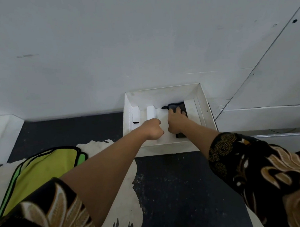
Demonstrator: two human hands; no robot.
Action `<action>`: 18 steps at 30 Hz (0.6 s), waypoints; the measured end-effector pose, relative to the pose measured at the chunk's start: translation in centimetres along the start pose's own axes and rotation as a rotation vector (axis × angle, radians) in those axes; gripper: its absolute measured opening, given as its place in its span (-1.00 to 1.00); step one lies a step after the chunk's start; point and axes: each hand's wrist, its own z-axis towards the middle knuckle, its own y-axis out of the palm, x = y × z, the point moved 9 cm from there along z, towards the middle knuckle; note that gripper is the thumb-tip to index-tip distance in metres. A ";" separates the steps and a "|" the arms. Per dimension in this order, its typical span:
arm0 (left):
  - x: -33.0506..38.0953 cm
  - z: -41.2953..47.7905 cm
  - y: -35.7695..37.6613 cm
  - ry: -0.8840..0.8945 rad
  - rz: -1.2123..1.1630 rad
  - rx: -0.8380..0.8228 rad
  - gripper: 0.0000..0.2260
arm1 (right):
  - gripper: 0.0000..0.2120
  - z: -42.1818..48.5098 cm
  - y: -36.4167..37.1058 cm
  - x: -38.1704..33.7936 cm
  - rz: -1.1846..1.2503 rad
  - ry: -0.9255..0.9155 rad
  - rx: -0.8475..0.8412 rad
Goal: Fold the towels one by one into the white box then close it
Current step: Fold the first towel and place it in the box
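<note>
The white box [205, 106] stands open on the dark table against the wall, with white card dividers inside. A dark towel [177, 106] lies in its right part. My right hand [177, 120] presses flat on that towel, fingers spread over it. My left hand [152, 129] is a closed fist resting on the white inside of the box, just left of the right hand; whether it holds anything is hidden. A cream towel [122, 185] and a lime-green towel with black edging [44, 170] lie on the table near my left arm.
A white wall [107, 54] rises right behind the box. A white ledge [269, 118] runs to the right of the box, and another white surface [1, 133] sits at the far left. The dark table top [185, 190] shows between my arms.
</note>
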 end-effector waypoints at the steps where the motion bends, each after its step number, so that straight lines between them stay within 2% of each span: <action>1: 0.0 -0.1 -0.1 0.004 0.000 0.002 -0.47 | -0.20 0.1 0.0 0.1 -0.015 0.004 0.006; 6: 0.2 -0.4 -0.5 0.006 -0.001 0.011 -0.48 | -0.19 0.6 0.3 0.5 -0.071 0.050 -0.002; 11: 0.2 -0.8 -1.3 0.016 0.042 0.031 -0.48 | -0.28 0.6 -0.4 -0.2 -0.098 0.024 -0.019; 13: 0.3 -1.2 -1.7 0.038 0.097 0.049 -0.49 | -0.30 0.7 -0.6 -0.3 -0.039 0.001 -0.018; 18: 0.8 -2.7 -3.1 0.113 0.278 0.154 -0.51 | -0.36 -3.1 -3.4 -0.7 0.128 -0.017 0.141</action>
